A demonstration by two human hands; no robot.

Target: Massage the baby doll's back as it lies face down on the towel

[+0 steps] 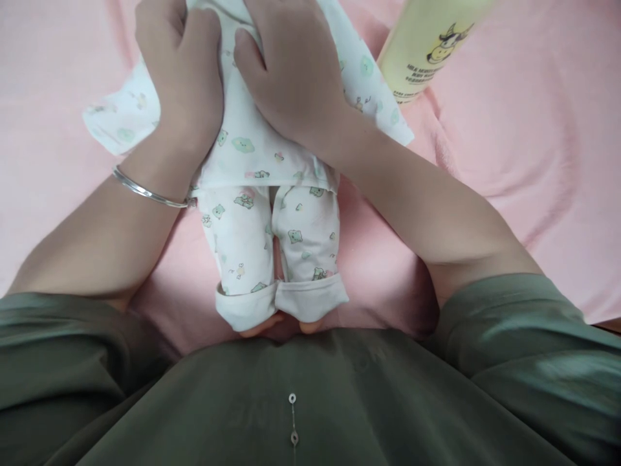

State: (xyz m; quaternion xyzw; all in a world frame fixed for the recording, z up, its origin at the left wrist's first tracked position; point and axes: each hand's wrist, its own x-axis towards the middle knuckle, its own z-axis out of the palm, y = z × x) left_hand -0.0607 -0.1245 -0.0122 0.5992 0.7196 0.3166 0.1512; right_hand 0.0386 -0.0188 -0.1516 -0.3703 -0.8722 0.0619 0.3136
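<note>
A doll lies with its feet toward me, dressed in a white printed top [252, 152] and matching trousers [240, 233] with rolled cuffs. Only the tips of its feet [310, 327] show. My left hand [187, 77], with a silver bangle at the wrist, rests on the upper part of the top, its fingers curled and pointing away. Beside it my right hand [295, 71] lies on the top too, thumb toward the left hand. The fingertips of both hands are hidden beyond the upper edge, as is the doll's head.
A pink cloth [524, 162] with soft creases spreads under everything. At the upper right stands a pale yellow bottle [412, 58] with a cow's face on it, close to the doll's sleeve. My dark green clothing fills the bottom.
</note>
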